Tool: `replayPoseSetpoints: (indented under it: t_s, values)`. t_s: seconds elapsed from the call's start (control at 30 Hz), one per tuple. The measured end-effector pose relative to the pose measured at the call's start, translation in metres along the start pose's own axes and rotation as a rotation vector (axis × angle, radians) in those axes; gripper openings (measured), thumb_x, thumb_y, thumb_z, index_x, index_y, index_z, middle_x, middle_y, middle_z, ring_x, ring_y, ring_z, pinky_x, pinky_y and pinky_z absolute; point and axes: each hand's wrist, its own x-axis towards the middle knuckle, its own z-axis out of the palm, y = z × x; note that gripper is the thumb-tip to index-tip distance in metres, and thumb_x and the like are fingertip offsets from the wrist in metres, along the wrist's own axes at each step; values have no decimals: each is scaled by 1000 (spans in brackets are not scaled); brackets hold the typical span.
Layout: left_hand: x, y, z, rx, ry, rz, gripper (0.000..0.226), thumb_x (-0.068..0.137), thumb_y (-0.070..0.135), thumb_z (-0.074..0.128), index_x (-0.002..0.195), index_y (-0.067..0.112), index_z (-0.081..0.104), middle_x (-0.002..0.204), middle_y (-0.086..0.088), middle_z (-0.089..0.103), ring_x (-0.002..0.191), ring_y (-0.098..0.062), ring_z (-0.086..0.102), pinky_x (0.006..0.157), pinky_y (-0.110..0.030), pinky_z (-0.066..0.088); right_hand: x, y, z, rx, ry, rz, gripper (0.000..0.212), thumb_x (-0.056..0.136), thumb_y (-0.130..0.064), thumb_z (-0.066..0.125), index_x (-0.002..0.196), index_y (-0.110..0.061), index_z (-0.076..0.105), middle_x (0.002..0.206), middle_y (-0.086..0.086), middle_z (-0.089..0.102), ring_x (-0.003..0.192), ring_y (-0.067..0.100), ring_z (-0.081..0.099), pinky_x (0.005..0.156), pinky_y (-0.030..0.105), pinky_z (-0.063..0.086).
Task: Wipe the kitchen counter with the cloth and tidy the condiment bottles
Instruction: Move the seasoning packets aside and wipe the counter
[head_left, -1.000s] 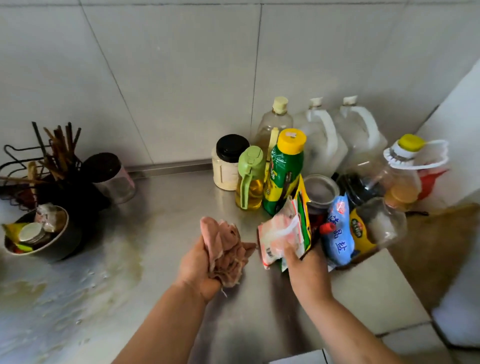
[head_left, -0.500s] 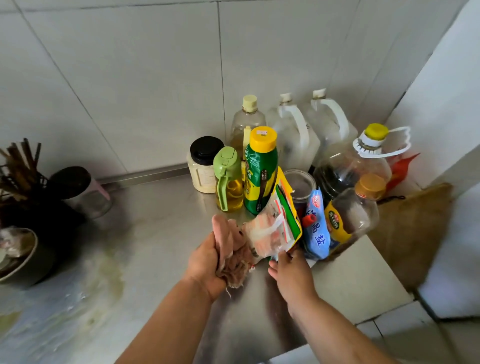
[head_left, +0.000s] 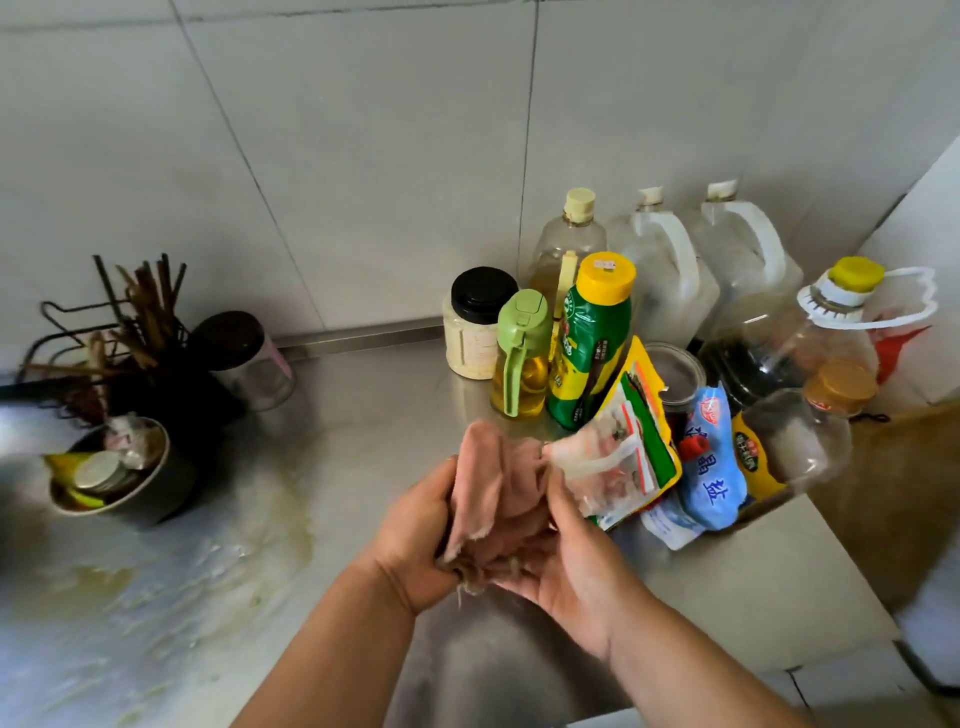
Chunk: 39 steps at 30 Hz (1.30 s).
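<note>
A crumpled pink cloth (head_left: 493, 478) is held over the steel counter (head_left: 337, 447). My left hand (head_left: 415, 540) grips its left side, while my right hand (head_left: 571, 566) cups it from below and the right, fingers curled against it. Just behind stand the condiments: a black-lidded jar (head_left: 475, 322), a green-lidded oil dispenser (head_left: 522, 353) and a green bottle with a yellow cap (head_left: 592, 338). Seasoning packets (head_left: 631, 441) lean on the bottles beside a blue salt bag (head_left: 714, 467). An orange-lidded jar (head_left: 800, 436) lies tilted.
Large clear jugs (head_left: 670, 270) (head_left: 748, 270) and a yellow-capped oil bottle (head_left: 831, 332) fill the back right corner. At left are a chopstick holder (head_left: 145, 322), a dark-lidded jar (head_left: 244, 353) and a metal bowl (head_left: 156, 493) of scraps. Greasy yellow stains (head_left: 208, 545) cover the counter's left part.
My right hand has let go of the seasoning packets, which now lean on the bottles, and moved left onto the cloth. The view shifted slightly.
</note>
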Motion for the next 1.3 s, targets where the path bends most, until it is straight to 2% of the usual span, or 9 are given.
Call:
replayPoseSetpoints:
  t_s: [0.1, 0.2, 0.33, 0.43, 0.6, 0.83, 1.07, 1.17, 1.3]
  values:
    - [-15, 13, -16, 118, 166, 57, 44, 88, 33, 53, 111, -3, 65, 104, -25, 67, 97, -37, 62, 83, -44, 54, 13, 0, 18, -97, 10, -75, 20, 99, -25, 50, 107, -20, 67, 101, 8, 74, 86, 21, 70, 76, 38, 55]
    - [-30, 29, -43, 155, 378, 156, 33, 91, 29, 54, 102, 3, 70, 99, -18, 70, 93, -32, 63, 78, -42, 53, 25, 6, 38, -244, 65, -145, 29, 94, -2, 47, 107, -21, 63, 100, 7, 74, 91, 21, 70, 84, 38, 54]
    - [-51, 46, -74, 147, 508, 296, 25, 95, 21, 50, 94, 10, 72, 91, -12, 73, 84, -25, 66, 76, -41, 53, 35, 11, 71, -423, 74, -312, 30, 94, -16, 58, 120, -31, 57, 118, -1, 68, 105, 18, 67, 92, 43, 54]
    - [-67, 58, -90, 253, 521, 299, 26, 95, 16, 46, 107, 16, 69, 108, -8, 71, 99, -23, 64, 85, -42, 51, 40, 4, 87, -731, 188, -622, 32, 89, -26, 66, 110, -47, 53, 112, -24, 62, 105, 0, 59, 87, 16, 46]
    - [-92, 79, -123, 357, 600, 280, 20, 95, 16, 49, 106, 19, 65, 117, -7, 65, 107, -26, 62, 96, -44, 45, 70, 20, 83, -1564, 674, -591, 67, 91, -39, 57, 147, -12, 30, 146, 21, 37, 134, 37, 36, 109, 42, 32]
    - [-97, 103, -157, 494, 565, 268, 17, 94, 20, 54, 105, 21, 67, 112, -8, 68, 103, -22, 65, 91, -38, 49, 136, 98, 96, -1855, 593, -466, 80, 88, -66, -6, 148, -15, -22, 161, 15, -11, 149, 31, -6, 121, 44, -2]
    - [-68, 128, -156, 608, 590, 338, 14, 91, 22, 58, 100, 27, 68, 100, 2, 71, 96, -21, 66, 90, -39, 51, 219, 35, 114, -1898, 577, -629, 85, 91, -64, -3, 152, -5, -3, 160, 22, 0, 149, 34, 2, 122, 44, 4]
    - [-54, 141, -155, 735, 666, 438, 18, 88, 25, 61, 104, 32, 66, 92, 6, 71, 87, -16, 65, 77, -22, 52, 258, 17, 131, -1963, 503, -641, 80, 91, -62, 1, 151, -11, -13, 161, 17, -8, 149, 31, -5, 121, 44, 1]
    - [-37, 160, -154, 1063, 816, 591, 35, 87, 26, 59, 122, 29, 55, 120, 6, 56, 109, -8, 54, 94, -25, 45, 284, 20, 162, -1957, 351, -644, 69, 91, -57, -4, 146, -22, -26, 160, 8, -20, 147, 24, -16, 118, 38, -10]
